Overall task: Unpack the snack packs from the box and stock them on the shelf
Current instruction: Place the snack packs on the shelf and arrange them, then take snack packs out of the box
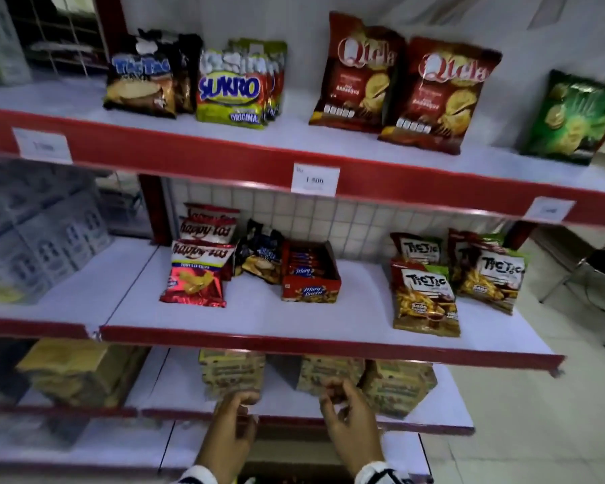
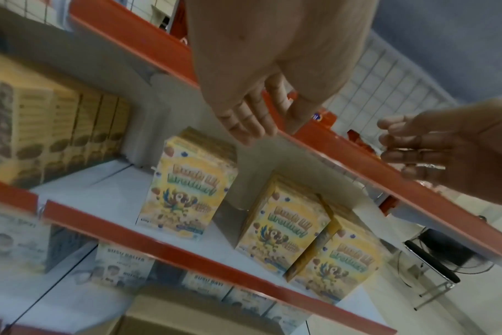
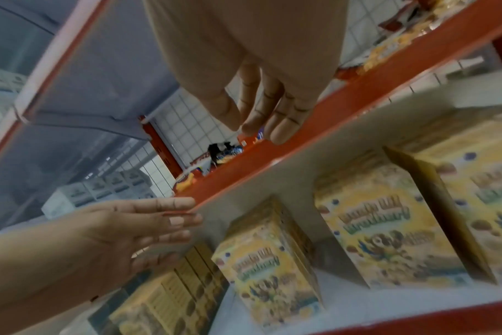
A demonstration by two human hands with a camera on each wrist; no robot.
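Observation:
Both hands are raised in front of the low shelf and hold nothing. My left hand (image 1: 238, 410) (image 2: 252, 117) has its fingers straight, just below the red edge of the middle shelf (image 1: 294, 338). My right hand (image 1: 343, 403) (image 3: 261, 113) hangs beside it with its fingers loosely bent. Snack packs stand on the middle shelf: red Happy Tos bags (image 1: 196, 274), a Mary Queen carton (image 1: 310, 274) and Tic Tac bags (image 1: 423, 295). A brown cardboard box (image 2: 169, 312) lies low down under my hands.
Yellow cereal boxes (image 1: 231, 372) (image 2: 187, 188) stand on the low shelf behind my hands. The top shelf carries Sukro (image 1: 231, 89), red Qtela (image 1: 440, 92) and a green bag (image 1: 570, 117). A black chair (image 1: 594, 274) stands on the floor at the right.

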